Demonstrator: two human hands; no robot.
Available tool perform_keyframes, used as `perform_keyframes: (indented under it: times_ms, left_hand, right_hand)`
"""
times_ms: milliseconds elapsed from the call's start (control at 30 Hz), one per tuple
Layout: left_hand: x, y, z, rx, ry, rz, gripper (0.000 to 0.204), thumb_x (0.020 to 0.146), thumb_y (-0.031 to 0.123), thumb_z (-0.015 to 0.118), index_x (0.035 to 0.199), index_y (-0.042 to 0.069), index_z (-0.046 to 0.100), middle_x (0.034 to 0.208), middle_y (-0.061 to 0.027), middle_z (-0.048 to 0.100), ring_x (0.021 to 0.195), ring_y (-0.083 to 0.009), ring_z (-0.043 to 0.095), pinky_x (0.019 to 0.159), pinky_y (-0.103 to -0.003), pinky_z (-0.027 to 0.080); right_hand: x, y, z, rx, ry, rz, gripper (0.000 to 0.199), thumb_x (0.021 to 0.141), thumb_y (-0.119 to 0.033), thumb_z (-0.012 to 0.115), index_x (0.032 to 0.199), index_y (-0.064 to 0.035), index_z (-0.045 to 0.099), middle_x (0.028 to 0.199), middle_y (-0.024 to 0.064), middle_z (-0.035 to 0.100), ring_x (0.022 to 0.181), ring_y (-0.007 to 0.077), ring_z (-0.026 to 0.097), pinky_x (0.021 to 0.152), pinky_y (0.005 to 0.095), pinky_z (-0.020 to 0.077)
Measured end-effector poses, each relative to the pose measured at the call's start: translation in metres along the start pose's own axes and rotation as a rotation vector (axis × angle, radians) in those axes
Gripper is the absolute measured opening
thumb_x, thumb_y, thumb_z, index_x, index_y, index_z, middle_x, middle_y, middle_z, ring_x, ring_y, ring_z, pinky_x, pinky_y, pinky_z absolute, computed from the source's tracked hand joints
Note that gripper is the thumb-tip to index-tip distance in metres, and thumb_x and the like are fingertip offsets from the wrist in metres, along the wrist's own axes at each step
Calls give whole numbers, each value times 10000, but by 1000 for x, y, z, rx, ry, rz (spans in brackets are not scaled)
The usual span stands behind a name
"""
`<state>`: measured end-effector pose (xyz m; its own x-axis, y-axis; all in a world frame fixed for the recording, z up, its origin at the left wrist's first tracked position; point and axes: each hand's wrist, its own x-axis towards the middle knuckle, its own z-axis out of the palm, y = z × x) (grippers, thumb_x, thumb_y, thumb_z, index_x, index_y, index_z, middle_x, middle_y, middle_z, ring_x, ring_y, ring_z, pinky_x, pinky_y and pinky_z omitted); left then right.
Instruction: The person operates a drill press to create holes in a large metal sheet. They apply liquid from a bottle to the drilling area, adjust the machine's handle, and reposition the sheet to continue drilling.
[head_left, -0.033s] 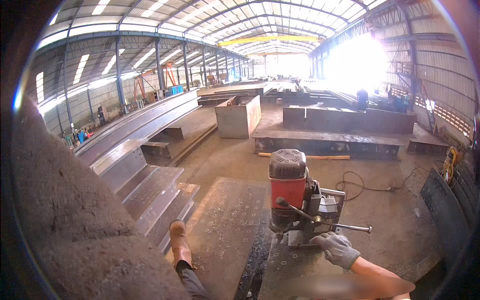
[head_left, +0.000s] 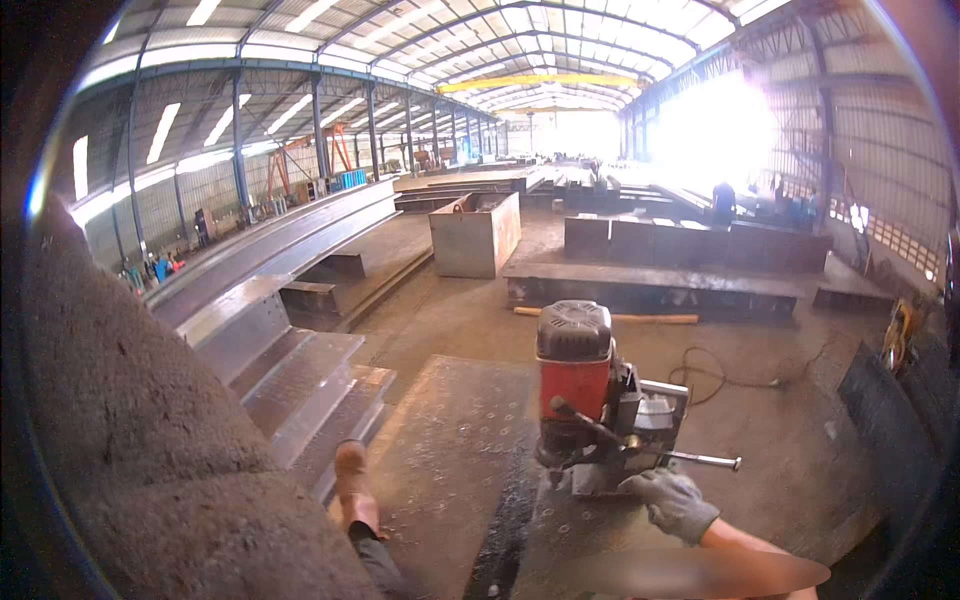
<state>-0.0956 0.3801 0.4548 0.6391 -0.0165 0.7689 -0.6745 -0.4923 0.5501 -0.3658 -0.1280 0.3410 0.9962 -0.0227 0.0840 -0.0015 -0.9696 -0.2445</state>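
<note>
Big steel fabrication workshop, industrial hall w/ arched metal roof (head_left: 450,40) and skylight strips. Yellow overhead crane (head_left: 540,82) spans the bay. Long steel beams (head_left: 270,245) and plate sections lie on concrete floor (head_left: 450,310); a red magnetic drill (head_left: 585,395) stands on a steel plate (head_left: 450,450).

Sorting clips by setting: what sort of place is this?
Most likely a steel fabrication workshop: long grey steel beams lie on the floor, a yellow overhead crane girder spans the arched roof, and a gloved right hand rests by a red magnetic drill.
</note>
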Motion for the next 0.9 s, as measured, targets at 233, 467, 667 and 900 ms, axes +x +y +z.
perform_keyframes:
  times_ms: [233,467,667,900]
  left_hand:
    - [-64,20,47,-72,49,27,965,831,459,836,1536,11,353,1497,-203,470,1359,-337,480,1115,-447,409]
    - [-136,47,112,-233,38,86,1072,793,486,872,1569,8,307,1542,-212,431,1404,-358,445,1144,-464,386]
    - [-311,109,266,-411,-643,-100,1134,748,486,903,1585,12,302,1573,-229,408,1451,-379,409,1186,-466,351]
    - [-454,170,338,-401,-1178,59,1261,577,496,961,1584,71,331,1555,-236,433,1461,-404,404,1211,-468,347]
  right_hand:
    - [-16,39,24,25,313,-67,472,852,-16,499,1273,-130,680,1189,200,697,1110,415,646,950,478,515]
    - [-22,70,42,107,389,-109,384,939,-175,485,1259,-78,676,1197,180,715,1142,377,666,977,461,506]
    - [14,36,0,247,346,9,467,865,-101,521,1320,-102,629,1227,179,698,1137,374,668,988,457,509]
    - [126,-43,-23,103,534,-207,653,896,-86,537,1539,-133,432,1511,204,501,1382,376,518,1154,459,422]
